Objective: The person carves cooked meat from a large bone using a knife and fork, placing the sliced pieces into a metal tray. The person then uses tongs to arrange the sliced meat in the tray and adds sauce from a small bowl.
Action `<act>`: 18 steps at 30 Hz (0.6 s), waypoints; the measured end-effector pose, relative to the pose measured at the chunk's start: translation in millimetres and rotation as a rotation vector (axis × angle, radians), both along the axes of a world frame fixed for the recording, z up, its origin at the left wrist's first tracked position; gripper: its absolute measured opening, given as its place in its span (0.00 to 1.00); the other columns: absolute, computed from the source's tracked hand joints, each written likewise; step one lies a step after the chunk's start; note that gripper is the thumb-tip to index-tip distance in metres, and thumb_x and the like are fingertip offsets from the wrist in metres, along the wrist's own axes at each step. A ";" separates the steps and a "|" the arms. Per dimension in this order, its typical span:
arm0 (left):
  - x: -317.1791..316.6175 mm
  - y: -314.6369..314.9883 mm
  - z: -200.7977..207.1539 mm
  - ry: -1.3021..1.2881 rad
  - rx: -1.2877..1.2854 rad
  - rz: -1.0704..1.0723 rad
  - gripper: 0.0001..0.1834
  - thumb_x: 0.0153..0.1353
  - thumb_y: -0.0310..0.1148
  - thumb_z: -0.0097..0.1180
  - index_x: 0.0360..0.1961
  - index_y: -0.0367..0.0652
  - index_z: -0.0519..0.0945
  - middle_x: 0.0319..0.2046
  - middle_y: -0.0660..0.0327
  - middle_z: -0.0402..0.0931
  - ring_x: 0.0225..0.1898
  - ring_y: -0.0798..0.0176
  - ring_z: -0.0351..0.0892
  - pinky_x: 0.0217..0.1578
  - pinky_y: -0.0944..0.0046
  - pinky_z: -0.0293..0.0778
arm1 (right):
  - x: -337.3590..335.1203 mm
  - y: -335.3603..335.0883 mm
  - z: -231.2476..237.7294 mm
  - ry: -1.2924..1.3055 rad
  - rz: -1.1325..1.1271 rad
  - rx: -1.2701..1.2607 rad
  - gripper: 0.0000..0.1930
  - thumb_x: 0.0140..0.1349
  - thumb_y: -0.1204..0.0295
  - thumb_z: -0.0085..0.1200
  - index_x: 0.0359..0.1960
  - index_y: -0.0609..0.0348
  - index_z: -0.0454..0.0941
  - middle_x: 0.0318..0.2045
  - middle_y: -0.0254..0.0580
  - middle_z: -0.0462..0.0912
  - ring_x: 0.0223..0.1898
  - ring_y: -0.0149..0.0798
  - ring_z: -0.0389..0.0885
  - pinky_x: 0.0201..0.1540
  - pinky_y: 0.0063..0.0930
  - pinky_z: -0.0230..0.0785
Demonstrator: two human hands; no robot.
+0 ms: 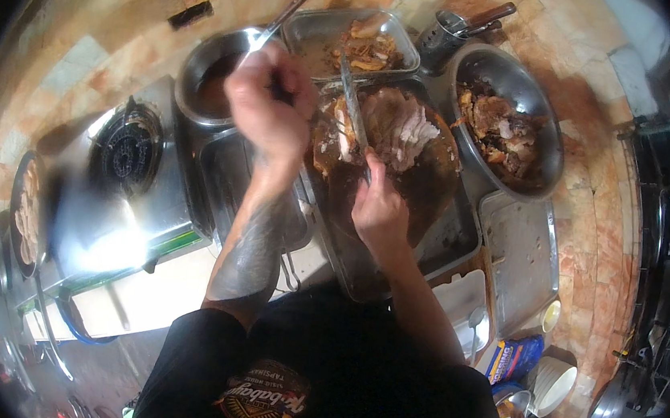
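My right hand (383, 214) is closed round the handle of a long knife (353, 106), its blade pointing away from me over the meat. Sliced cooked meat (403, 131), pale and brown, lies under and beside the blade on a dark round chopping board (424, 205). My left hand (269, 102) is raised to the left of the board, blurred, with its fingers curled in. Whatever it may hold is hidden. Just beyond it, a metal handle (285, 19) slants over a round metal pot (195, 75) of brown liquid; contact with my hand is unclear.
The board sits in a metal tray (465, 238). A tray of meat pieces (407, 43) stands beyond, and an oval metal bowl (555, 141) of dark meat to the right. A utensil holder (440, 38) stands between them. A stove burner (127, 149) is at left.
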State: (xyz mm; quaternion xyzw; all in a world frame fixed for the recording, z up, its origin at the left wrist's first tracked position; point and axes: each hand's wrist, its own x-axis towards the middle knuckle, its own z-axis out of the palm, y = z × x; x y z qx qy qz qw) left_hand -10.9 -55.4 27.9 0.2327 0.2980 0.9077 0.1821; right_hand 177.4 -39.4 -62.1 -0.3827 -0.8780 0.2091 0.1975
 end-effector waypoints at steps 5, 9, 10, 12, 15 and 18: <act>-8.6 15.3 -10.1 0.190 -0.400 0.216 0.23 0.65 0.51 0.39 0.21 0.46 0.65 0.12 0.63 0.58 0.12 0.66 0.54 0.13 0.63 0.50 | 1.1 0.0 -10.8 0.192 0.028 0.102 0.28 0.62 0.75 0.53 0.66 0.52 0.65 0.32 0.51 0.81 0.28 0.51 0.83 0.30 0.39 0.77; -12.9 23.0 -30.1 0.178 -0.331 0.226 0.22 0.65 0.51 0.38 0.21 0.45 0.65 0.13 0.62 0.58 0.11 0.66 0.54 0.13 0.64 0.49 | -6.5 -0.9 5.0 0.313 0.044 0.108 0.27 0.62 0.76 0.54 0.64 0.53 0.65 0.40 0.53 0.83 0.35 0.53 0.85 0.36 0.40 0.78; -13.4 22.4 -32.5 0.224 -0.346 0.247 0.22 0.65 0.51 0.38 0.21 0.45 0.64 0.13 0.63 0.58 0.11 0.66 0.54 0.13 0.65 0.49 | -8.4 -1.6 15.0 0.363 0.047 0.134 0.26 0.62 0.77 0.54 0.64 0.54 0.66 0.42 0.53 0.83 0.37 0.54 0.85 0.38 0.40 0.79; -10.9 20.6 -33.8 0.208 -0.295 0.218 0.14 0.61 0.39 0.43 0.21 0.43 0.64 0.14 0.62 0.60 0.13 0.65 0.57 0.14 0.65 0.52 | -13.7 0.6 39.9 0.336 -0.002 0.018 0.24 0.64 0.76 0.53 0.62 0.58 0.66 0.44 0.59 0.82 0.42 0.60 0.82 0.43 0.44 0.77; -2.8 17.2 -28.2 0.160 -0.274 0.130 0.13 0.58 0.24 0.49 0.18 0.40 0.63 0.13 0.62 0.61 0.14 0.65 0.62 0.15 0.65 0.57 | -24.8 12.6 69.0 0.444 -0.010 0.129 0.24 0.63 0.77 0.54 0.61 0.58 0.66 0.46 0.61 0.81 0.41 0.60 0.84 0.40 0.44 0.78; 6.4 14.8 -21.4 0.084 -0.117 0.022 0.18 0.62 0.29 0.48 0.16 0.40 0.62 0.12 0.62 0.61 0.14 0.64 0.61 0.15 0.65 0.56 | -32.8 17.2 71.4 0.575 0.006 0.226 0.24 0.65 0.75 0.53 0.62 0.56 0.64 0.42 0.64 0.82 0.45 0.64 0.81 0.43 0.47 0.76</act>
